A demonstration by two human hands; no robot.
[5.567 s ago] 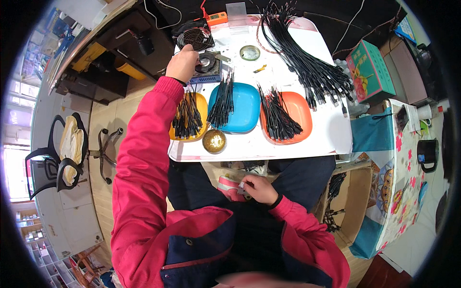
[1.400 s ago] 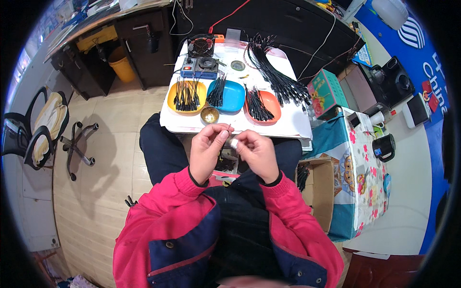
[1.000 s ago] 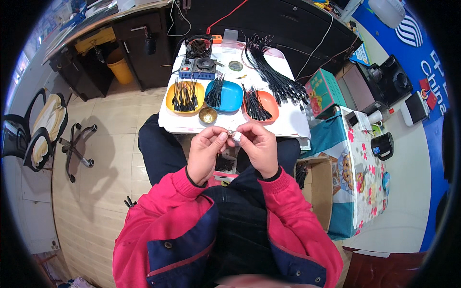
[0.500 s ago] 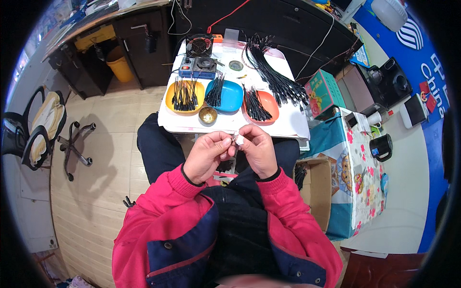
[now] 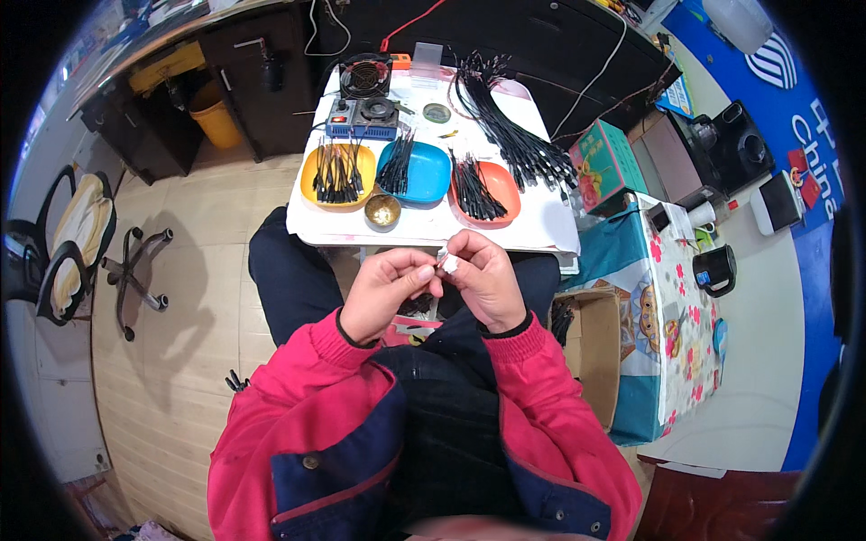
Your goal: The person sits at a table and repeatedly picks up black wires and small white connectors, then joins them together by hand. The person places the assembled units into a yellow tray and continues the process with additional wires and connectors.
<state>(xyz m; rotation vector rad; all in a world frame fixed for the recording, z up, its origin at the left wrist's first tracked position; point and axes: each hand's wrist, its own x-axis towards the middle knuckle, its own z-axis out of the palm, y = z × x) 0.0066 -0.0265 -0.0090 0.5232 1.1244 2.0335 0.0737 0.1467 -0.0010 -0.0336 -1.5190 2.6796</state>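
My left hand (image 5: 386, 290) and my right hand (image 5: 489, 287) meet just off the near edge of the white table (image 5: 343, 233). Both have thumb and fingers pinched together, almost touching, on something tiny that I cannot make out. A small white piece (image 5: 450, 264) shows at my right thumb; whether it is wrapped on or held is unclear. Beyond my hands are a yellow tray (image 5: 316, 191), a blue tray (image 5: 433, 176) and an orange tray (image 5: 508, 185), each with short black cables in it. A small brass-coloured bowl (image 5: 382, 212) stands before the yellow and blue ones.
Behind the trays sit a blue heating device (image 5: 361, 129) with a round top and a black fan (image 5: 364, 76). A large bundle of long black cables (image 5: 519, 135) covers the table's far right. An open cardboard box (image 5: 595, 361) stands by my right arm, beside a cloth-covered table (image 5: 667, 361).
The whole view has shifted slightly, so the table and trays appear a little further left and up. My hands stay pinched together in nearly the same pose.
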